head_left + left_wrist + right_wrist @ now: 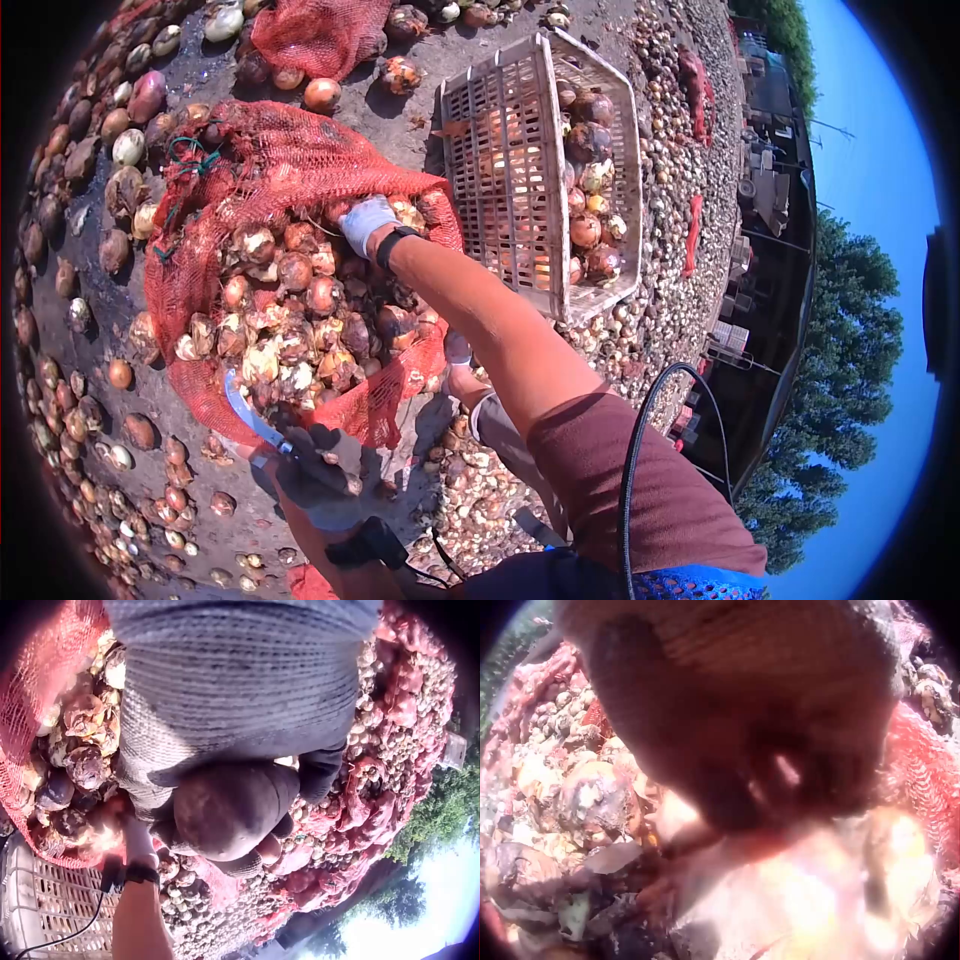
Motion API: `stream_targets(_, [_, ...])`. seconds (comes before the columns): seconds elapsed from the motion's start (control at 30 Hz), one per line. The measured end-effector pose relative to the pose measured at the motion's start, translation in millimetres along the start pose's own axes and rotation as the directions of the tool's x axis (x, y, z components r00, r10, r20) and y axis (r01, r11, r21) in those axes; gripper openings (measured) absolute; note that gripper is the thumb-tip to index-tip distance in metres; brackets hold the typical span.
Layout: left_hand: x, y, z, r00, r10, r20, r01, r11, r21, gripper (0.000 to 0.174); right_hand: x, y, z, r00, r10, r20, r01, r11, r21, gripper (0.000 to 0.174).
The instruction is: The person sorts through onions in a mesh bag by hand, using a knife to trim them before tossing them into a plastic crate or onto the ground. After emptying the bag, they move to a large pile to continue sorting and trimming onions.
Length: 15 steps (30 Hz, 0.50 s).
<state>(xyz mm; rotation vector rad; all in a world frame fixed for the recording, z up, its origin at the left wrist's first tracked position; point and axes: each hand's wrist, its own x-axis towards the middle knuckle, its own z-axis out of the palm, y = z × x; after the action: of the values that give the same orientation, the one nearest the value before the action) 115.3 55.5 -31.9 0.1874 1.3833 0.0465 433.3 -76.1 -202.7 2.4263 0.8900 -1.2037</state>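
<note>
A red mesh sack [320, 170] lies gaping on the ground, full of onions [295, 270]. Inside its mouth, my right hand [368, 225] in a pale glove curls its fingers at a reddish onion [339, 211]; in the right wrist view the hand [757, 727] is dark and its fingertips are in shadow. At the sack's lower edge, my left hand [325, 475] grips a knife [248, 408], its blade pointing toward the onions. The left wrist view shows the glove [240, 712] with fingers curled; the knife is hidden there.
A pale plastic crate [505, 170] with onions stands beside the sack, beyond my right hand. Another red mesh sack [325, 35] lies at the top left. Loose onions [120, 373] cover the ground, with a roofed shed and trees farther off.
</note>
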Motion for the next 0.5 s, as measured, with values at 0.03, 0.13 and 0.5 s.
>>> stream_targets(0.03, [11, -2, -12, 0.995, 0.050, -0.081, -0.040, 0.991, 0.126, 0.040, -2, -3, -5, 0.999, 0.012, 0.033, -0.012, 1.000, -0.012, 0.030])
stream_targets(0.13, [-3, 10, 12, 0.917, -0.053, 0.395, 0.064, 0.998, -0.015, 0.044, -14, 1, 24, 1.000, 0.015, 0.024, -0.014, 0.997, -0.077, 0.038])
stream_targets(0.5, [6, 10, 18, 0.577, 0.082, 0.813, 0.104, 0.979, -0.173, 0.046, -1, -7, -1, 0.978, 0.080, 0.195, -0.056, 0.990, -0.126, 0.056])
